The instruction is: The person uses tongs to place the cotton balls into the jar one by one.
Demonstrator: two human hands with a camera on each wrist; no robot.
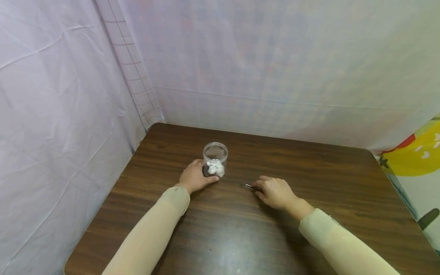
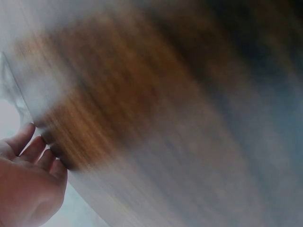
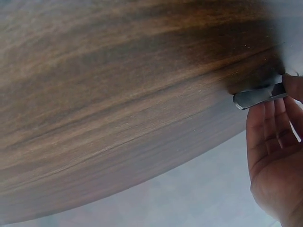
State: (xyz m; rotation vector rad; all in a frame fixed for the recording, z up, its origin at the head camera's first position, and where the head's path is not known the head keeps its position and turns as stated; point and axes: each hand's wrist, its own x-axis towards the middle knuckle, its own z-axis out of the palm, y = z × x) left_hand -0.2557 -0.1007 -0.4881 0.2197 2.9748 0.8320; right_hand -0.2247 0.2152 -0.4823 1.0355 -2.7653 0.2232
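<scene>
1. No brand, label or writing can be read on any item in any view.
2. A clear plastic jar (image 1: 215,159), lidless and upright, stands on the dark wood-grain desk (image 1: 309,168), left of centre. It holds white lumps over something dark at its base.
3. The left hand (image 1: 194,177) is wrapped round the lower part of the jar from the near-left side, its fingers curled against the jar wall. The left wrist view is heavily blurred; the fingers (image 2: 33,147) show there, but the jar cannot be made out.
4. A slim metal tool, probably tweezers (image 1: 249,186), lies on the desk just to the right of the jar, apart from it.
5. The right hand (image 1: 276,192) rests on the desk over the near end of the tweezers. In the right wrist view the fingers (image 3: 265,125) lie together under the metal end (image 3: 258,96) with the thumb on top, pinching it.
6. Pale sheeting (image 1: 258,65) encloses the desk at the back and left.
</scene>
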